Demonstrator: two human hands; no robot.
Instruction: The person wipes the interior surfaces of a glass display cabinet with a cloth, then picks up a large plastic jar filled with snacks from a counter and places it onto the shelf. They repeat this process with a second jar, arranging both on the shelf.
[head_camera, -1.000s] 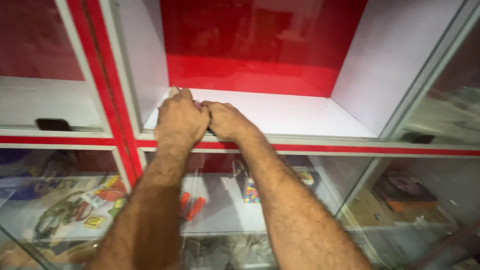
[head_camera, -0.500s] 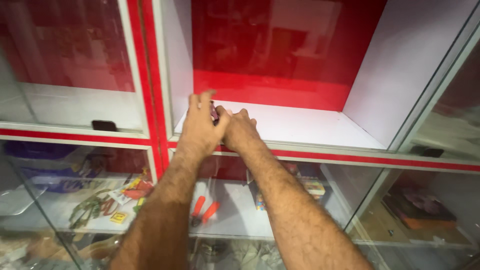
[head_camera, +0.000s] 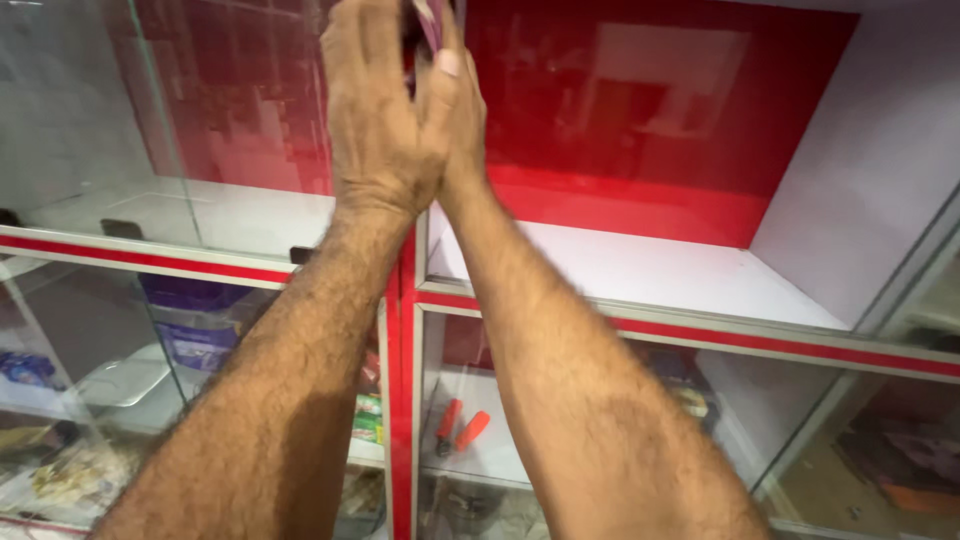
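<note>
Both my arms reach up in front of a red and white glass-fronted cabinet. My left hand (head_camera: 375, 110) is raised to the top of the view, its back toward me, fingers curled. My right hand (head_camera: 462, 110) presses against it from behind and is mostly hidden. A small dark pinkish thing (head_camera: 432, 22) shows between the two hands at the top edge; what it is cannot be made out. The hands are in front of the red upright frame (head_camera: 403, 330) between two compartments.
An open white shelf (head_camera: 640, 270) with a red back panel (head_camera: 650, 110) lies to the right. A glass pane (head_camera: 150, 120) covers the left compartment. Below, behind glass, sit red-handled pliers (head_camera: 458, 428), a purple tub (head_camera: 195, 325) and several small packets.
My two hands have risen together from the shelf's front edge up to the top of the view. The view has shifted right and closer to the cabinet.
</note>
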